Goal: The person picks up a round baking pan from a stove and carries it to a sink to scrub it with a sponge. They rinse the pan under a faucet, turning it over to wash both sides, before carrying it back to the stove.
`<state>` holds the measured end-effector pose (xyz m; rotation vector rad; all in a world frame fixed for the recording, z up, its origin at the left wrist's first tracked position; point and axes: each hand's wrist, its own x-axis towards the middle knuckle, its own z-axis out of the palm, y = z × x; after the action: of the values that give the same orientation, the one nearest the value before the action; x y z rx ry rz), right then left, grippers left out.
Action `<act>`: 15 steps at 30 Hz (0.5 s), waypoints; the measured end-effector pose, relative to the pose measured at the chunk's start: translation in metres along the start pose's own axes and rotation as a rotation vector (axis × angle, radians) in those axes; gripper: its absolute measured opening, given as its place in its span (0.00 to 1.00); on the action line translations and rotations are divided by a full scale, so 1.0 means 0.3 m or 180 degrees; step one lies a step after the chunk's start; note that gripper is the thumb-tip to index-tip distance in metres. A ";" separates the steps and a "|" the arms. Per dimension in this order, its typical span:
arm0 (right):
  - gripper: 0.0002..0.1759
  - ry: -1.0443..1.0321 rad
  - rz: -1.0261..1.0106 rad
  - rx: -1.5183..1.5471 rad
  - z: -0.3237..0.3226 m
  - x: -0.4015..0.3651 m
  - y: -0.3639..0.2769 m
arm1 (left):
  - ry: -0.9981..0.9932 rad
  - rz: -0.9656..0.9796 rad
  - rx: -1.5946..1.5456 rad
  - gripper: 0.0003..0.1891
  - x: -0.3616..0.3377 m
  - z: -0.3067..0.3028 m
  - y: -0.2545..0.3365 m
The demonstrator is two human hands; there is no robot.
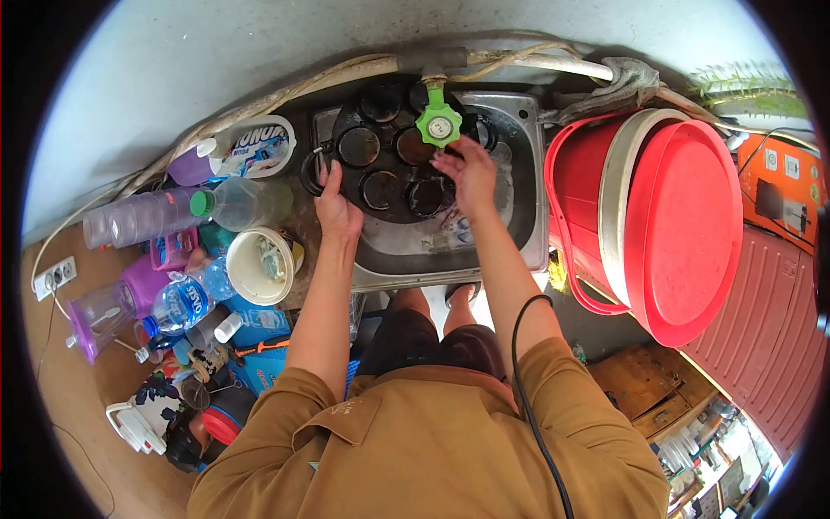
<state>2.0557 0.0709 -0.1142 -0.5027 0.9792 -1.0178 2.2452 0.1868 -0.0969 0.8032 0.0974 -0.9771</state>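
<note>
Left hand (340, 212) closed on the near left side of a dark pan (385, 157) with round cups, thumb uppermost. Right hand (474, 177) half open, fingers bent, at the pan's right part; whether the fingertips touch it, cannot tell. Pan lies between the two hands and beyond them, over the metal sink (415, 280). Green tap knob (439, 126) hangs just ahead of the right fingers, above the pan, hiding part of it and standing in the way there. Just left of the left hand, a whitish tub (253, 268); past it, a green-capped bottle (251, 204) and a blue-labelled bottle (180, 304), crowded close. Well to the right of the right hand, a big red bucket (581, 177), lidded. Ahead of both hands, a pale pipe (346, 80) along the wall. Farther off, right, an orange box (791, 177).
</note>
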 end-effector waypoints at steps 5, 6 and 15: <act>0.18 0.0844 -0.1584 -0.2998 -0.216 0.144 -0.032 | -0.0202 -0.0374 -0.0387 0.19 0.038 -0.049 -0.058; 0.18 0.0832 -0.1586 -0.3026 -0.277 0.176 -0.006 | -0.0188 -0.0374 -0.0413 0.19 0.039 -0.050 -0.070; 0.13 0.0451 0.0030 0.0260 -0.307 0.123 -0.092 | -0.0351 -0.0671 -0.0574 0.19 0.048 -0.081 -0.107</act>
<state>1.9698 0.0325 -0.1559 -0.3617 1.0598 -1.0917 2.2355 0.1826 -0.1383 0.5799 0.1749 -1.1918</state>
